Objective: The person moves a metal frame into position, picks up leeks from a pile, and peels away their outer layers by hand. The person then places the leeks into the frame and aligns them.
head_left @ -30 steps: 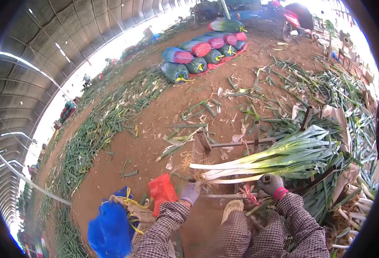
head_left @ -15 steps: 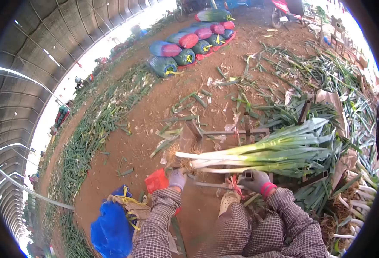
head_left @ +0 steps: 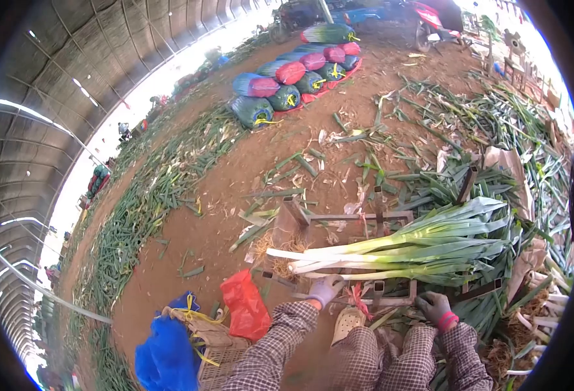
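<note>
Bright daylight, blown-out glare along the open top edge, strong fisheye curvature, dark vignetted corners

A single head-worn fisheye camera looks forward and down, close above the person's checked-sleeved arms and a bundle of long green-and-white leeks (head_left: 404, 251), the brown dirt floor (head_left: 235, 189) stretching beyond.

Green-white leeks (head_left: 417, 244), checked sleeves (head_left: 280, 339) (red bag (head_left: 246, 306)).
</note>
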Demonstrator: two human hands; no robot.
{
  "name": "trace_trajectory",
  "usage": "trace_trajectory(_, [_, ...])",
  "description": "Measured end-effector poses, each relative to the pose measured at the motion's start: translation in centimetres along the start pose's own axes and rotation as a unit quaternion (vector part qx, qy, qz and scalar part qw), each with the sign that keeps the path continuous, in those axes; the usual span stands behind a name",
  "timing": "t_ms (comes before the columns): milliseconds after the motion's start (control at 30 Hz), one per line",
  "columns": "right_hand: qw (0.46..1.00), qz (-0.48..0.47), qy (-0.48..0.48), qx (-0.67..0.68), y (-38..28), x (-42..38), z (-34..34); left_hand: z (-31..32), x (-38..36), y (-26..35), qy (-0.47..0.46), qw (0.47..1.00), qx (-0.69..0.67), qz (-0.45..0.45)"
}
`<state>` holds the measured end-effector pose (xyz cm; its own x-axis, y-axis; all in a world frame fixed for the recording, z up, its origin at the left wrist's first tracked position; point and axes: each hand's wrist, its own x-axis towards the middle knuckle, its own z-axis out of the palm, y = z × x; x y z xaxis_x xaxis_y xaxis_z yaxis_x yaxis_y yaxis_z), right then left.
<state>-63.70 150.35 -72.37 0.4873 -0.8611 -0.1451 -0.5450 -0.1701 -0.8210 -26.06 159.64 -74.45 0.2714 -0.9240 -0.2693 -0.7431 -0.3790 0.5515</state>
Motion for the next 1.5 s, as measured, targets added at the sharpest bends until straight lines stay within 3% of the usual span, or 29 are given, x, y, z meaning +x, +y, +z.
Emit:
trace_trajectory(33, [0.997,0.033,-0.025,0.072,-1.0,1.2,0.0,0.8,1.3,0.1,-0.020,1.000,0.006,0.000])
trace_trajectory(133, [0.992,-0.100,-0.049,-0.059,1.6,5.5,2.0,2.4,3.6,-0.2,-0.061,0.998,-0.006,0.003])
trace_trajectory(200, [0.975,-0.069,-0.117,-0.174,2.3,8.1,3.1,3.6,4.0,0.3,-0.059,0.998,-0.016,0.002])
trace_trajectory(233, [0.962,-0.232,-0.016,-0.140,4.9,9.3,4.4,3.9,4.0,0.4,-0.041,0.999,-0.016,0.014])
trace_trajectory(267, [0.947,-0.269,0.010,-0.176,4.1,10.2,4.1,3.9,3.8,0.4,-0.036,0.999,-0.023,0.022])
trace_trajectory(333, [0.967,-0.154,-0.065,-0.194,3.0,11.1,3.4,3.2,5.4,-0.1,-0.133,0.987,-0.054,-0.073])
trace_trajectory(367, [0.971,-0.155,-0.056,-0.172,2.3,11.9,3.0,3.7,5.8,-0.6,-0.065,0.996,-0.057,-0.001])
trace_trajectory(400, [0.970,-0.091,-0.106,-0.199,1.9,13.0,2.6,3.3,6.1,-0.1,-0.034,0.996,-0.064,0.053])
trace_trajectory(467, [0.969,-0.058,-0.076,-0.226,0.5,13.3,2.3,2.9,7.0,0.4,-0.049,0.996,-0.054,0.049])
trace_trajectory(500, [0.965,-0.080,-0.071,-0.240,1.5,12.9,2.1,2.3,7.0,1.1,-0.063,0.996,-0.060,0.020])
trace_trajectory(667, [0.952,-0.194,0.013,-0.234,3.5,8.6,2.2,3.4,4.3,-0.3,-0.036,0.997,-0.060,0.046])
trace_trajectory(700, [0.969,-0.122,-0.020,-0.214,3.4,7.4,1.9,3.5,3.2,-0.7,-0.036,0.996,-0.069,0.053])
trace_trajectory(800, [0.970,-0.103,0.007,-0.219,4.2,5.5,1.4,4.0,0.5,-2.2,-0.004,0.989,-0.150,0.015])
trace_trajectory(867, [0.949,-0.160,0.093,-0.255,1.1,6.2,0.8,4.8,0.4,-3.0,0.060,0.938,-0.338,-0.052])
trace_trajectory(933, [0.913,-0.230,0.169,-0.292,-1.4,8.7,0.6,4.9,0.9,-4.7,0.122,0.833,-0.524,-0.133])
trace_trajectory(967, [0.901,-0.253,0.175,-0.305,-2.8,10.0,0.8,3.9,1.1,-5.8,0.085,0.814,-0.541,-0.195])
trace_trajectory(1067, [0.876,-0.293,0.095,-0.372,-4.5,13.7,2.7,1.9,0.9,-5.3,-0.001,0.589,-0.725,-0.358])
trace_trajectory(1100, [0.852,-0.299,0.070,-0.424,-4.4,14.4,3.6,1.6,1.5,-4.6,-0.018,0.539,-0.747,-0.388])
trace_trajectory(1200, [0.839,-0.281,0.005,-0.466,-3.2,17.4,3.6,2.6,4.5,-4.8,0.081,0.494,-0.832,-0.238])
trace_trajectory(1233, [0.853,-0.238,0.009,-0.465,-4.2,17.5,2.8,1.9,5.5,-5.2,0.040,0.476,-0.858,-0.190])
trace_trajectory(1267, [0.840,-0.275,0.038,-0.466,-3.2,18.5,2.0,1.4,6.5,-5.7,-0.003,0.521,-0.842,-0.138])
trace_trajectory(1333, [0.864,-0.189,0.031,-0.466,-5.1,18.3,-0.5,-1.5,7.3,-2.9,0.043,0.575,-0.802,-0.157])
trace_trajectory(1400, [0.865,-0.209,0.075,-0.449,-2.4,18.9,-2.0,-3.7,8.9,-2.9,0.006,0.575,-0.814,-0.084])
trace_trajectory(1433, [0.868,-0.198,0.083,-0.447,-2.0,18.7,-2.5,-5.2,9.2,-1.9,0.002,0.593,-0.799,-0.099])
trace_trajectory(1500, [0.887,-0.132,0.074,-0.436,-1.7,18.3,-2.9,-2.4,13.3,-9.1,-0.024,0.735,-0.678,0.010])
